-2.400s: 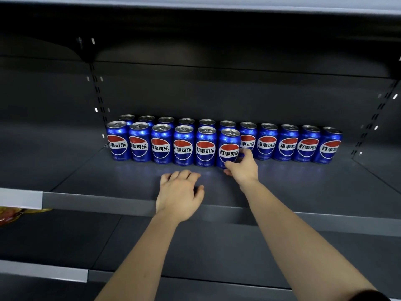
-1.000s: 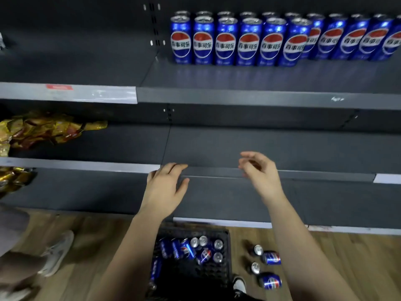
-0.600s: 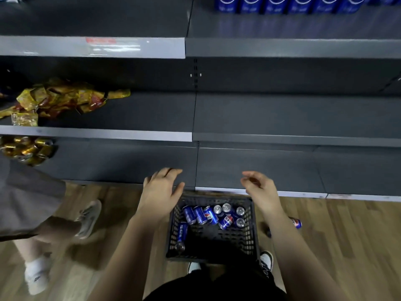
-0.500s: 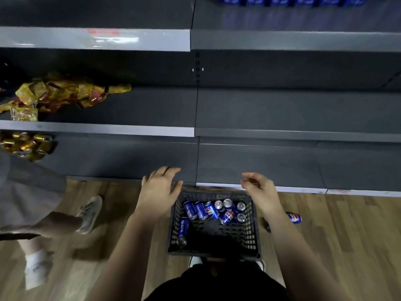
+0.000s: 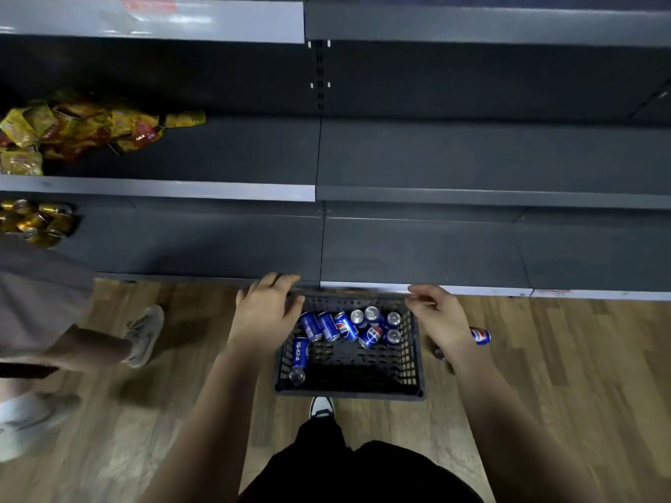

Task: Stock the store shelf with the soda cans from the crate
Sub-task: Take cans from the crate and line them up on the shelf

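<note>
A black plastic crate [image 5: 414,372] stands on the wooden floor in front of the dark shelves, with several blue soda cans [image 5: 345,326] lying and standing in its far half. My left hand [image 5: 265,314] hovers over the crate's far left corner, fingers relaxed, holding nothing. My right hand [image 5: 437,317] hangs above the crate's right edge, fingers loosely curled and empty. One loose soda can [image 5: 480,336] lies on the floor just right of my right hand. The stocked shelf is out of view above.
Dark empty shelf boards [image 5: 472,157] fill the upper view. Yellow snack packets [image 5: 72,128] and golden cans [image 5: 32,221] sit on the left shelves. Another person's leg and shoe [image 5: 143,335] stand at the left. My own shoe [image 5: 321,408] is just behind the crate.
My view dropped from the shelf with the row of cans down to the crate. Both hands came down empty from the shelf to just above the crate.
</note>
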{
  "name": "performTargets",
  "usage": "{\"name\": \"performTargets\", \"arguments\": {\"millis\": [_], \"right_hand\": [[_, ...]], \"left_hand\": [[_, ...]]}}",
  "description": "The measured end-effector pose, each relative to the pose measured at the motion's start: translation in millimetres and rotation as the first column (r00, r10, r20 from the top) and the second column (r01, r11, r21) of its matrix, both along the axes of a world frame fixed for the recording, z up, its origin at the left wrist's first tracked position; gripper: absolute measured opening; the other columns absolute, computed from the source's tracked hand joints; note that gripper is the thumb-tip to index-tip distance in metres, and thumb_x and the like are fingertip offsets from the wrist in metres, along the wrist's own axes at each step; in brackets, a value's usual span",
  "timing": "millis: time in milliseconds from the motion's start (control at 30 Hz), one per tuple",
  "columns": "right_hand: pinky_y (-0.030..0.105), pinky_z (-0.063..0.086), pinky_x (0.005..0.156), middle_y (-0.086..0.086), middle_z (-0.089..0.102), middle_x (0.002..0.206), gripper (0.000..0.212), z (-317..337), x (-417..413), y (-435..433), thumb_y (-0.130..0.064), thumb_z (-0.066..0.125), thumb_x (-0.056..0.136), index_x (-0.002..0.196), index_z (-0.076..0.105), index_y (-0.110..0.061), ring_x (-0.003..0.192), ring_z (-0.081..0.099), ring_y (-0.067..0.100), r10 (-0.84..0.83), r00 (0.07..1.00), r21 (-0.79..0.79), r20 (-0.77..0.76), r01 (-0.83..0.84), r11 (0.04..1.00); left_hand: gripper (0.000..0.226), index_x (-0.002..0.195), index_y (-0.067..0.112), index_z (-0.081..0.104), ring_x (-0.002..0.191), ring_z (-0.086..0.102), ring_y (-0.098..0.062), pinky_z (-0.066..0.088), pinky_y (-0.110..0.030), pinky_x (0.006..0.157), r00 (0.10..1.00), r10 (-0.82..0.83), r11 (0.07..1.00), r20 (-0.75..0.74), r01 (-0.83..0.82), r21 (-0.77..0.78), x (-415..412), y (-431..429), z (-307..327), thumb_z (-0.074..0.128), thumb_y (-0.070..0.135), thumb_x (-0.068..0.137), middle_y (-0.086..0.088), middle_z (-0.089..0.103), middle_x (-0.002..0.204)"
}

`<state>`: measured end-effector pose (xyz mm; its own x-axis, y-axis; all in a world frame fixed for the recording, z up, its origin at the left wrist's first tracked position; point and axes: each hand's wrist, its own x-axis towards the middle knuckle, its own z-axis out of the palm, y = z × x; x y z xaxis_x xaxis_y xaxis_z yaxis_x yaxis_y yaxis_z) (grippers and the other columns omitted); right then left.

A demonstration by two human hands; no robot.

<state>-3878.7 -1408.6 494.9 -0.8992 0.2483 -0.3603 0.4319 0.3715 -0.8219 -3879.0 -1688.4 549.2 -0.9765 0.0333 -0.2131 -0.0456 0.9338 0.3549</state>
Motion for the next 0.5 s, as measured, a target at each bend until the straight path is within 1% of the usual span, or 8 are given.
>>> {"name": "performTargets", "arguments": {"millis": [100,167,200,300,400,500], "right_hand": [[0.004,0.040,0.068,-0.001,0.069,0.099,0.020,-10,15,6,-0.016,0.069,0.087,0.107,0.070,-0.017,0.090,0.063,0.012,0.006,1.000,0.002,0.028,-0.006,1.000],[0.003,0.042,0.068,-0.001,0.069,0.100,0.021,-18,25,11,-0.016,0.070,0.087,0.108,0.070,-0.018,0.092,0.064,0.013,0.016,0.999,0.004,0.039,-0.016,1.000],[0.005,0.042,0.070,-0.002,0.069,0.099,0.021,-20,31,14,-0.016,0.070,0.087,0.108,0.069,-0.018,0.093,0.064,0.012,0.019,0.999,-0.007,0.050,-0.019,1.000],[0.016,0.046,0.079,-0.007,0.068,0.097,0.022,-27,46,19,-0.015,0.070,0.086,0.108,0.070,-0.018,0.091,0.063,0.008,0.007,0.997,-0.022,0.082,-0.005,1.000],[0.015,0.044,0.075,-0.008,0.067,0.095,0.022,-34,55,23,-0.018,0.071,0.086,0.107,0.069,-0.020,0.088,0.061,0.003,-0.024,0.995,-0.024,0.094,0.027,0.999],[0.022,0.047,0.082,-0.006,0.068,0.097,0.024,-43,58,26,-0.020,0.071,0.086,0.110,0.069,-0.016,0.089,0.063,0.007,-0.058,0.993,-0.038,0.101,0.062,0.997]], "left_hand": [[0.039,0.135,0.028,0.047,0.125,0.044,-0.022,0.029,-0.043,0.103,1.000,-0.006,1.000,0.021,0.006,0.007,9,9,-8,0.045,0.037,0.098,0.001,0.050,0.134],[0.039,0.135,0.028,0.047,0.125,0.044,-0.022,0.030,-0.043,0.102,1.000,-0.013,1.000,0.022,0.013,0.009,16,14,-13,0.045,0.038,0.097,0.001,0.051,0.133],[0.039,0.135,0.028,0.047,0.126,0.044,-0.021,0.030,-0.042,0.102,0.999,-0.017,1.000,0.029,0.016,0.009,20,18,-16,0.045,0.038,0.098,0.001,0.051,0.133],[0.039,0.136,0.028,0.047,0.125,0.044,-0.021,0.029,-0.041,0.102,0.998,-0.032,0.999,0.053,0.032,0.006,29,25,-22,0.044,0.038,0.098,0.001,0.050,0.134],[0.039,0.136,0.029,0.047,0.122,0.047,-0.021,0.030,-0.040,0.101,0.995,-0.057,0.998,0.076,0.058,-0.011,32,27,-31,0.044,0.038,0.098,0.002,0.052,0.131],[0.039,0.136,0.029,0.046,0.122,0.047,-0.021,0.029,-0.040,0.101,0.992,-0.070,0.997,0.101,0.073,-0.028,30,26,-41,0.043,0.038,0.098,0.001,0.052,0.131]]}}
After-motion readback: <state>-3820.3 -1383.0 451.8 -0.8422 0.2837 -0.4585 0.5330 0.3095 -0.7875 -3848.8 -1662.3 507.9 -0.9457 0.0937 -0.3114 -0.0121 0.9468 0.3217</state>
